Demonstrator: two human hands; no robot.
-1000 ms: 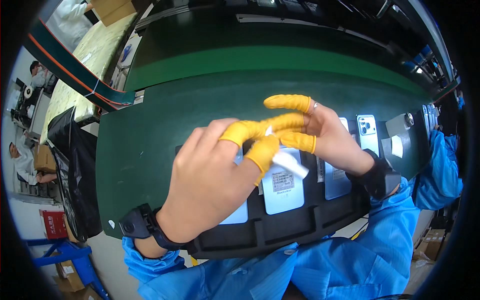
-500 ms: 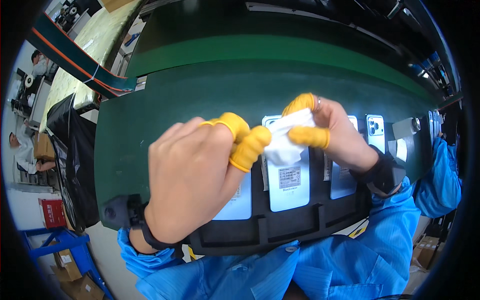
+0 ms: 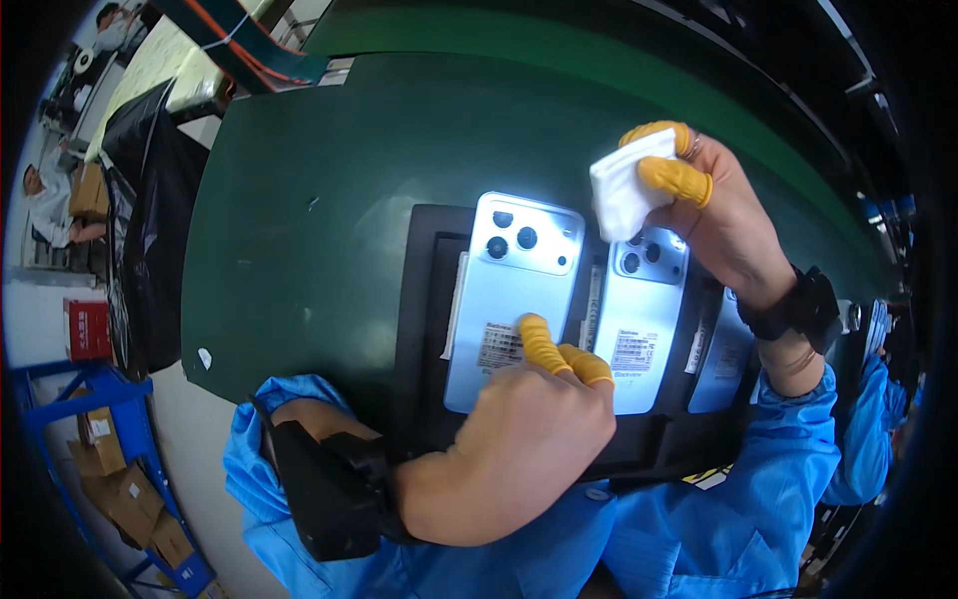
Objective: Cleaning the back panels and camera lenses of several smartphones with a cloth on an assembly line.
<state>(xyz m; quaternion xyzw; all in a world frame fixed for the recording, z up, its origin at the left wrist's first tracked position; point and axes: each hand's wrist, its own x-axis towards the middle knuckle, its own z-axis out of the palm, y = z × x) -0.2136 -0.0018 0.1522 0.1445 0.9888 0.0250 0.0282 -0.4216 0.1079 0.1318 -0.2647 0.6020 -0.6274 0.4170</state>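
Observation:
My right hand [image 3: 714,205] is raised above the phones, pinching a folded white cloth [image 3: 624,190] between fingers in yellow finger cots. My left hand [image 3: 534,429] reaches over the leftmost light-blue phone [image 3: 534,285]. One finger in a yellow cot is stretched onto the phone's back beside its printed label; the other fingers are curled and partly hidden. That phone lies camera side up in a black tray [image 3: 419,290]. To its right are a second light-blue phone [image 3: 639,299], its camera area partly behind the cloth, and a third phone [image 3: 720,364], partly covered by my right arm.
The tray lies on a dark green work surface [image 3: 289,220]. A black plastic bag [image 3: 155,230] hangs off the left side, above a blue rack [image 3: 120,384] with cardboard boxes. At the far right, a person in a blue sleeve [image 3: 863,439] is beside more phones.
My hands have moved apart. The left has come down onto the leftmost phone; the right has lifted the cloth away to the upper right. The view has shifted left, showing more of the tray's left end.

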